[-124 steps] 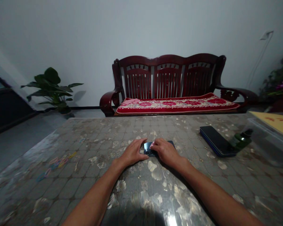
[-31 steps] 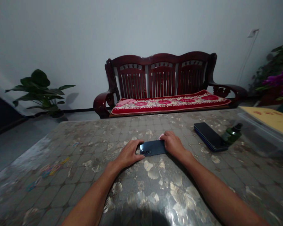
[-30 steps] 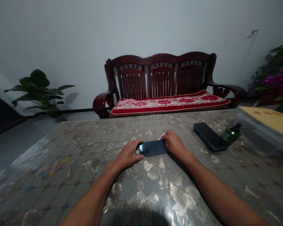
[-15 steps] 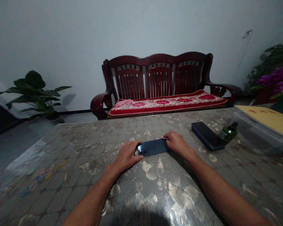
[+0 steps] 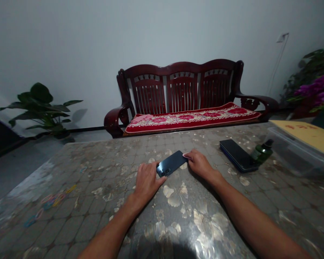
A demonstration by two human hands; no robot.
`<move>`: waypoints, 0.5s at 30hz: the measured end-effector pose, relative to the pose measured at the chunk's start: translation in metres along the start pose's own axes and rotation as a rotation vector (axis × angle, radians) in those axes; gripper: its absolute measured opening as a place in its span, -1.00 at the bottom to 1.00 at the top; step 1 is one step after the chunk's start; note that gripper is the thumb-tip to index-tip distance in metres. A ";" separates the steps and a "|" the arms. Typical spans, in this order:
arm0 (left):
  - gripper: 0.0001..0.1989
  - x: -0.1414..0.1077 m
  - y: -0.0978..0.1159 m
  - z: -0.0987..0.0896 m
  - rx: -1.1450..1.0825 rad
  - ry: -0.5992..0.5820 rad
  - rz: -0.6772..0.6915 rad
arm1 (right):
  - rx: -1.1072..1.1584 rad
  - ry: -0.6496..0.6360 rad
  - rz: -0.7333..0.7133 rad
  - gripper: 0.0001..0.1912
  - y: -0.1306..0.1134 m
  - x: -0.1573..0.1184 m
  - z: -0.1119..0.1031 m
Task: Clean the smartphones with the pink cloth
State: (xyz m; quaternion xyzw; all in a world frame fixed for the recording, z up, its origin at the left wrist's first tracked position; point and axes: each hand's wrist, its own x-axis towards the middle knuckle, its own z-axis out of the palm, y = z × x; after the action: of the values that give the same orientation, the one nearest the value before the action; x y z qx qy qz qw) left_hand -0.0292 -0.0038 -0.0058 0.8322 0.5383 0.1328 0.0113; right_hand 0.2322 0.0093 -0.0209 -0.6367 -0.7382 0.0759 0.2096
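Note:
A dark blue smartphone (image 5: 171, 163) lies tilted on the patterned table, camera end at the lower left and its back facing up. My left hand (image 5: 148, 178) grips that camera end, thumb along the near edge and fingers along the far one. At the phone's upper right end, my right hand (image 5: 201, 163) is closed in a pinch. A thin, pale pink thing (image 5: 187, 155) shows at its fingertips; I cannot tell its exact kind. Whether the right fingers also touch the phone is unclear.
Several coloured rubber bands (image 5: 54, 199) lie on the table (image 5: 97, 230) at left. Toward the right are a black phone-like slab (image 5: 237, 153), a green bottle (image 5: 261, 151) and a clear plastic box (image 5: 291, 154) under yellow card. A wooden bench (image 5: 182, 86) stands behind.
The smartphone has turned, its right end swinging away from me. My right hand has shifted slightly left and no longer covers that end; my left hand keeps its grip.

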 end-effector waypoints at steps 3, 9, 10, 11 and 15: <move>-0.46 -0.003 0.005 -0.001 0.054 -0.004 0.009 | 0.005 0.045 -0.046 -0.61 0.001 0.001 0.005; -0.40 -0.011 0.014 0.003 0.021 -0.039 0.074 | 0.072 0.124 -0.164 -0.68 0.009 0.008 0.013; -0.42 -0.011 0.015 0.004 -0.016 -0.047 0.097 | 0.081 0.138 -0.182 -0.68 0.010 0.009 0.014; -0.45 -0.011 0.015 0.004 -0.056 -0.057 0.127 | 0.086 0.148 -0.198 -0.69 0.010 0.010 0.015; -0.48 -0.006 0.010 0.006 -0.133 -0.064 0.281 | 0.078 0.154 -0.246 -0.70 0.009 0.010 0.016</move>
State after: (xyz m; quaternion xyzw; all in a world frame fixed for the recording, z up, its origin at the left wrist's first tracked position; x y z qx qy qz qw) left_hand -0.0218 -0.0129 -0.0109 0.9004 0.4061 0.1417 0.0650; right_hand 0.2324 0.0232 -0.0367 -0.5366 -0.7890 0.0293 0.2978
